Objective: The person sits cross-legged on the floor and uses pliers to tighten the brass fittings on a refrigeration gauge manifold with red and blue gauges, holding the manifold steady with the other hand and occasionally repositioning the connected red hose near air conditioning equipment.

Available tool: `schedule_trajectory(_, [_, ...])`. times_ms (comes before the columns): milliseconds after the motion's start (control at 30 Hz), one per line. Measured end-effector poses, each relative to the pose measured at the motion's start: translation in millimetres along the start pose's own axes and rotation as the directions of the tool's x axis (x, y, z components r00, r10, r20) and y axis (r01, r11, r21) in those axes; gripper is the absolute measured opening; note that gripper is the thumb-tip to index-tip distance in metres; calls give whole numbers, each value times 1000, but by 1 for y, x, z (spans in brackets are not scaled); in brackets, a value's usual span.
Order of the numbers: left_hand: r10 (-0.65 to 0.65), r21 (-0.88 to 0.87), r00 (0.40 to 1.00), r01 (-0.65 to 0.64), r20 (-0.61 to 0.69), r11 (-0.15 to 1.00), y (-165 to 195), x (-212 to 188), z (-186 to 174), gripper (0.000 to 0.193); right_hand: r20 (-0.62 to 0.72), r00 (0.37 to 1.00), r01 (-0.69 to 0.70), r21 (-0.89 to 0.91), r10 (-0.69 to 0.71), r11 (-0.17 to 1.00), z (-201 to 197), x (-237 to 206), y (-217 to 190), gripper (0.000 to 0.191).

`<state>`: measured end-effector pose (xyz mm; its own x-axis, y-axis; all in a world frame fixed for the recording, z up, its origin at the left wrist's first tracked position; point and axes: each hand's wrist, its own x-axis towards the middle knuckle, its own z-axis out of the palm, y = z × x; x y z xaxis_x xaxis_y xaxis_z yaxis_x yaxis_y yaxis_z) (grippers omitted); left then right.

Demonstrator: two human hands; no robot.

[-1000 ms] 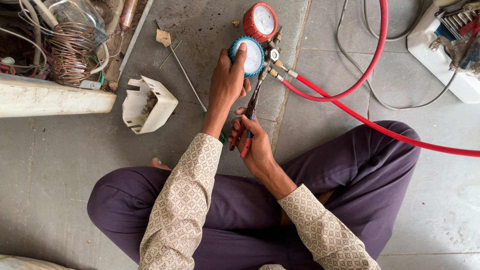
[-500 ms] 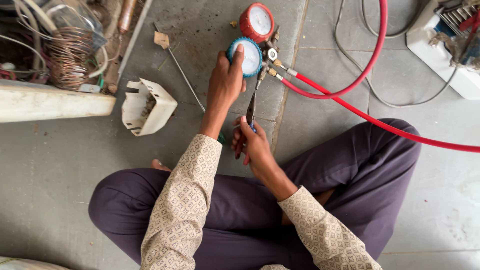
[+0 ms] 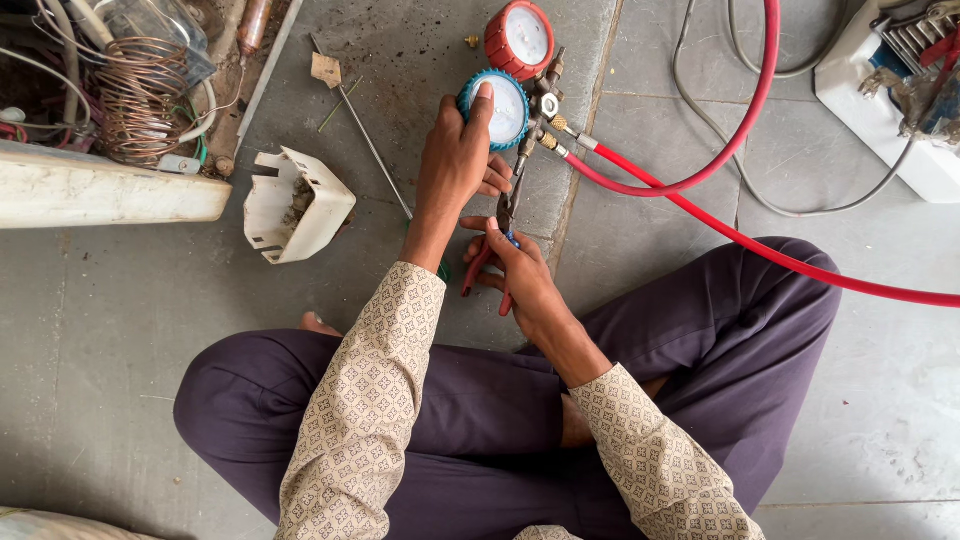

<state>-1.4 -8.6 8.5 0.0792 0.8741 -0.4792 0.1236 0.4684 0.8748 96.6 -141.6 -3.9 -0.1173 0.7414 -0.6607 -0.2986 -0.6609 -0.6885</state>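
My left hand (image 3: 458, 165) grips the blue gauge (image 3: 497, 105) from the near side, thumb laid up across its white face, fingers curled around its right edge; the hand is closed on the gauge body. My right hand (image 3: 518, 270) is wrapped around the red handles of the pliers (image 3: 497, 245), pressing them together. The pliers point up and away from me, and their tip reaches the brass fittings (image 3: 545, 128) just below and right of the blue gauge; I cannot tell whether the tip actually bites a fitting. The blue gauge lies on the grey stone floor (image 3: 120, 330) straight ahead of my crossed legs, joined to a red gauge (image 3: 520, 38) that sits just beyond it, touching at the shared manifold. Two red hoses (image 3: 760, 245) leave the fittings: one runs right across my right knee and out of view, the other curves up toward the top edge. A grey cable (image 3: 740, 185) loops on the floor behind the hoses. To the left of my left forearm lies a thin metal rod (image 3: 370, 140), and further left a broken white plastic housing (image 3: 295, 205). A copper coil (image 3: 140, 100) stands at the upper left above a long white panel (image 3: 100, 190). A white unit (image 3: 890, 110) occupies the upper right corner.
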Motion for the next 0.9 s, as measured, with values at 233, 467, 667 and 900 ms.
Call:
schedule_trajectory(233, [10, -8, 1000, -10, 3, 1000, -1, 2, 0, 67, -25, 1000, -11, -3, 11, 1000, 0, 2, 4, 44])
schedule_trajectory(467, [22, -4, 1000, -22, 8, 1000, -2, 2, -1, 67, -38, 999, -6, 26, 7, 1000, 4, 2, 1, 38])
schedule_trajectory(667, [27, 2, 1000, -27, 13, 1000, -3, 4, -1, 70, -69, 997, -30, 34, 33, 999, 11, 0, -1, 36])
schedule_trajectory(900, [40, 40, 999, -40, 11, 998, -8, 5, -2, 72, -63, 995, -50, 332, 75, 942, 20, 10, 7, 41])
